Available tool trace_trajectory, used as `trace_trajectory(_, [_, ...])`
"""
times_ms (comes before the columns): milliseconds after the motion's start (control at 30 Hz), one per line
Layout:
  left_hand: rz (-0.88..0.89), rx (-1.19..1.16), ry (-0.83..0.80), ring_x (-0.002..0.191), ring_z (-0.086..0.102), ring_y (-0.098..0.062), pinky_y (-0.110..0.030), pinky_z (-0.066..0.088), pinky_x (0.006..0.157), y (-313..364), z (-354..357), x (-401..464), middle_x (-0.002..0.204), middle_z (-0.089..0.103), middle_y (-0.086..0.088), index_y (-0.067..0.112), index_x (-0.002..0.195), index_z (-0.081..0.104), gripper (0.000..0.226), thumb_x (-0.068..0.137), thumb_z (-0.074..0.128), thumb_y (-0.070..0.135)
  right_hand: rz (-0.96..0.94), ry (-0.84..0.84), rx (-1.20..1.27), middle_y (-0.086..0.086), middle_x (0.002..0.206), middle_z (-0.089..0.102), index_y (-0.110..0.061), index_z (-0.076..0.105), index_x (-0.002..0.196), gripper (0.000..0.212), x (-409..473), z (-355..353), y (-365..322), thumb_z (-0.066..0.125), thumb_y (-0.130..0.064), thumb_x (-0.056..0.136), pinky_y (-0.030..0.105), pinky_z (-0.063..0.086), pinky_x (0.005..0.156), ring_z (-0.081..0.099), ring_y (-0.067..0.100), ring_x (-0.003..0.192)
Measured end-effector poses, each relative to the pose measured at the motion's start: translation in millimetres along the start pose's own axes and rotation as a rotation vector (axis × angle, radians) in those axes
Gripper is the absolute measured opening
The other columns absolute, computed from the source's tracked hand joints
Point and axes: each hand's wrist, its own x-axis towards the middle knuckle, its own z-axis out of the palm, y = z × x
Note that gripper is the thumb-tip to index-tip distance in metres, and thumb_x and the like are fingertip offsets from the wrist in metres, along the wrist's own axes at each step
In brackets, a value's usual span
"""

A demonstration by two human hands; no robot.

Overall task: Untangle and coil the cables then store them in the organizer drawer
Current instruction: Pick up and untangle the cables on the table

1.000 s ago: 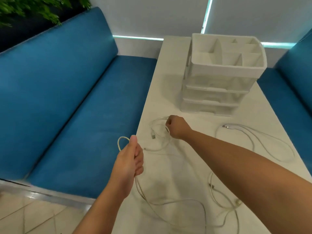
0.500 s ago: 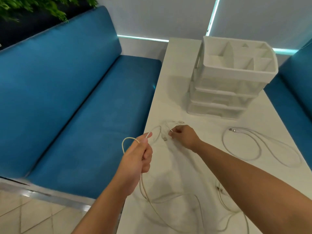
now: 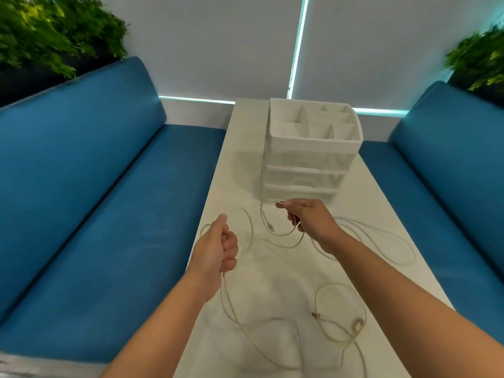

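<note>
Both hands are up over the long white table (image 3: 240,148) in the head view. My left hand (image 3: 218,248) is fisted around a thin off-white cable (image 3: 240,323), which trails from under the fist down across the tabletop in loose loops toward me. My right hand (image 3: 308,218) pinches another stretch of thin cable between thumb and forefinger, a plug end dangling just below it; whether this is the same cable I cannot tell. A second white cable (image 3: 392,241) lies looped flat on the table to the right of that hand. Beyond the hands stands the white plastic organizer (image 3: 311,159), drawers stacked under a divided top tray, all drawers pushed in. Blue cushioned benches (image 3: 95,173) flank the table.
</note>
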Motion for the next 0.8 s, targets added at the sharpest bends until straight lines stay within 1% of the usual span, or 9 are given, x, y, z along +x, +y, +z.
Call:
trace_trajectory(67, [0.031,0.028,-0.002,0.054,0.012,-0.012,-0.023,0.013,0.044,2,11,-1,0.059,0.021,0.006,0.023,0.070,0.028,0.038,0.103,0.040,0.037,-0.002,0.019,-0.003,-0.003,0.066,0.054,-0.017,0.076,0.096,0.021,-6,-14,-3,0.057,-0.026,0.094,0.020,0.033,0.056,0.044,0.011,0.060])
trace_trajectory(133, [0.055,0.060,-0.012,0.054,0.012,-0.013,-0.022,0.013,0.043,3,22,-2,0.058,0.020,0.007,0.022,0.070,0.025,0.039,0.104,0.038,0.035,-0.011,0.049,-0.021,-0.005,0.071,0.057,-0.018,0.076,0.098,0.021,-12,-26,-4,0.058,-0.027,0.094,0.020,0.035,0.059,0.048,0.009,0.063])
trace_trajectory(267, [0.072,0.061,-0.037,0.050,0.014,-0.010,-0.021,0.015,0.040,3,44,-2,0.057,0.023,0.007,0.022,0.071,0.029,0.035,0.104,0.038,0.031,-0.039,0.086,-0.069,-0.012,0.109,0.067,-0.012,0.074,0.107,0.023,-13,-45,1,0.058,-0.023,0.094,0.020,0.040,0.085,0.059,0.006,0.101])
trace_trajectory(367, [0.068,0.043,-0.047,0.048,0.017,-0.009,-0.023,0.015,0.042,0,55,1,0.055,0.028,0.007,0.020,0.073,0.034,0.033,0.104,0.039,0.031,-0.087,0.091,-0.099,-0.004,0.124,0.064,-0.018,0.072,0.113,0.025,-11,-52,2,0.059,-0.026,0.094,0.016,0.040,0.084,0.057,0.007,0.113])
trace_trajectory(433, [0.066,0.031,-0.055,0.047,0.020,-0.009,-0.022,0.017,0.042,-3,60,1,0.056,0.030,0.006,0.016,0.078,0.045,0.031,0.104,0.040,0.033,-0.093,0.045,-0.058,-0.007,0.116,0.065,-0.018,0.070,0.117,0.026,-13,-57,-2,0.059,-0.026,0.094,0.013,0.039,0.077,0.059,0.000,0.098])
trace_trajectory(533, [0.068,0.036,-0.049,0.048,0.023,-0.009,-0.022,0.020,0.043,-7,65,0,0.057,0.032,0.005,0.012,0.102,0.059,0.028,0.104,0.040,0.032,-0.064,-0.029,0.039,-0.015,0.094,0.067,-0.018,0.070,0.116,0.025,-13,-65,-2,0.064,-0.023,0.092,0.012,0.037,0.064,0.055,-0.007,0.066])
trace_trajectory(633, [0.065,0.069,-0.037,0.049,0.025,-0.009,-0.023,0.022,0.045,-11,71,2,0.059,0.033,0.004,0.011,0.104,0.060,0.029,0.104,0.040,0.032,-0.095,-0.015,0.032,-0.012,0.092,0.071,-0.017,0.075,0.102,0.019,-13,-65,0,0.073,-0.020,0.084,0.006,0.041,0.062,0.061,-0.011,0.070])
trace_trajectory(733, [0.046,0.089,-0.036,0.049,0.027,-0.009,-0.023,0.023,0.046,-14,78,1,0.060,0.035,0.003,0.012,0.103,0.060,0.029,0.104,0.040,0.031,-0.137,0.084,-0.090,-0.006,0.083,0.073,-0.015,0.077,0.088,0.008,-10,-63,1,0.075,-0.021,0.082,0.014,0.044,0.069,0.065,0.006,0.078])
trace_trajectory(800, [0.043,0.089,-0.030,0.049,0.028,-0.009,-0.023,0.024,0.047,-17,81,2,0.060,0.036,0.004,0.011,0.104,0.060,0.029,0.104,0.039,0.031,-0.179,0.116,-0.163,-0.008,0.079,0.069,-0.013,0.075,0.087,0.009,-9,-64,-1,0.072,-0.021,0.085,0.017,0.042,0.069,0.061,0.004,0.074])
